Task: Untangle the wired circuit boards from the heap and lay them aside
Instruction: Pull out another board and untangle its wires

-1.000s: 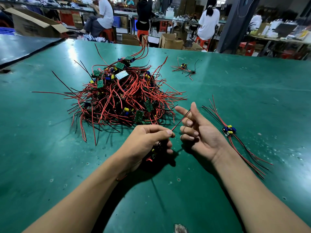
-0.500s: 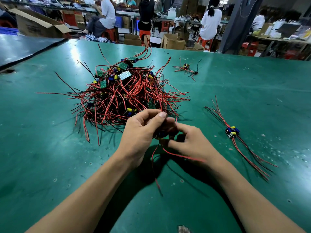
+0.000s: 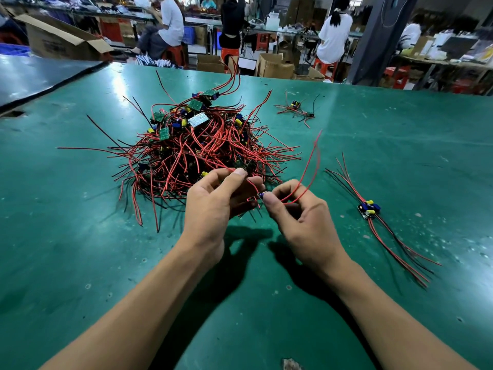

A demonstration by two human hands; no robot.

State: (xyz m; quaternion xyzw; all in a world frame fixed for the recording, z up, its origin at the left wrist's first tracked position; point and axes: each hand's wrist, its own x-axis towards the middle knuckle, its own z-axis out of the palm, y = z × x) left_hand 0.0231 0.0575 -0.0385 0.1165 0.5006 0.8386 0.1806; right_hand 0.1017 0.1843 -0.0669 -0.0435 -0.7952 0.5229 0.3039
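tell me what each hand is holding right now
Left hand: closed, pinching red wires at the near edge of the heap.
Right hand: closed, pinching a wired board and its looping lead.

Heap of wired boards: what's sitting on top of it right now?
On top of the heap lie several green circuit boards with blue and yellow capacitors, red leads arching upward. Deeper boards are mostly buried under leads; the left hand hides its near edge.
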